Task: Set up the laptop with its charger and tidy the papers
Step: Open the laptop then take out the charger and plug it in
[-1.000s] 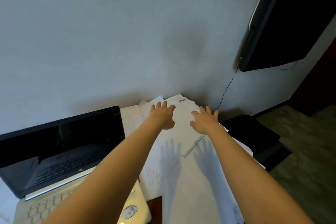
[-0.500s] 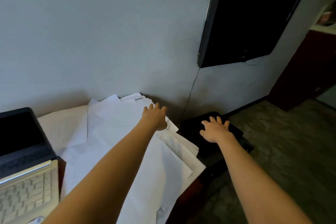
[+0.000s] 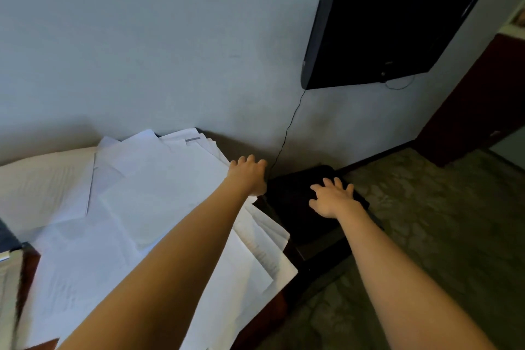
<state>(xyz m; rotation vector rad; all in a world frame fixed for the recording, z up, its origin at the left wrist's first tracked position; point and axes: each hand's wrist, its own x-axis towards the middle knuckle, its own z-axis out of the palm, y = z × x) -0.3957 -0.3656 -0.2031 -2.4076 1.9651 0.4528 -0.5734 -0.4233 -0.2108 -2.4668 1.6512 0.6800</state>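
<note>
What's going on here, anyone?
A person is reaching over a messy spread of loose white paper sheets on a dark wooden table. The left hand sits at the sheets' far right edge, fingers curled; a grip can't be confirmed. The right hand, fingers spread, is over a low black object beside the table; contact is unclear. Only a sliver of the silver laptop shows at the left edge. No charger is visible.
</note>
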